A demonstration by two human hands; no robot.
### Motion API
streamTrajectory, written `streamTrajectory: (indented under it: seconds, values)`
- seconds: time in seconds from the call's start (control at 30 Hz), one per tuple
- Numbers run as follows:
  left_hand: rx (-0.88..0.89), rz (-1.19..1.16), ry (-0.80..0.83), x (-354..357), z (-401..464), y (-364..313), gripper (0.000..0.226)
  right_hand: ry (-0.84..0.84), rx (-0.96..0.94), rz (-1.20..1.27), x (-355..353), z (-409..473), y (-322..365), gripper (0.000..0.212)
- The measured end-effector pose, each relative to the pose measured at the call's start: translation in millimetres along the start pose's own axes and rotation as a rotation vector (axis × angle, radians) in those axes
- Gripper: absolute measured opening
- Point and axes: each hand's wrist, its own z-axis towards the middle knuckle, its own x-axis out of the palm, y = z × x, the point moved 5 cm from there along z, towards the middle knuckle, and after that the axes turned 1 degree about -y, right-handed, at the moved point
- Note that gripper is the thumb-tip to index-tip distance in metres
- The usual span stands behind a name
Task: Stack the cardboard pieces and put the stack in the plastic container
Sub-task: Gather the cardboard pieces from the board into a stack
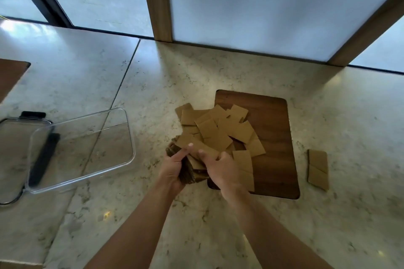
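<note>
A loose pile of brown cardboard pieces [220,129] lies on the left part of a dark wooden board [275,137]. My left hand [173,168] grips a thick stack of cardboard pieces [192,170] from the left, just off the board's near-left corner. My right hand [220,168] presses against the stack from the right, its fingers on a flat piece [196,145] on top. A clear plastic container [80,150] stands open and empty to the left of my hands.
The container's lid [13,159] with black clips lies under its left edge. Two more cardboard pieces [318,168] lie on the marble counter right of the board. A frosted panel with wooden posts rises behind. Another wooden board's corner [11,76] shows far left.
</note>
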Motion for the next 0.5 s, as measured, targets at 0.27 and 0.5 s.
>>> streamTrajectory:
  seconds: [0.27,0.5]
  values:
    - [0.173,0.067,-0.052,16,8,-15,0.043,0.359,0.259,0.394,-5,2,-14,0.054]
    - [0.445,0.386,0.296,67,-4,-27,0.078,0.403,0.103,0.968,-42,10,-5,0.054]
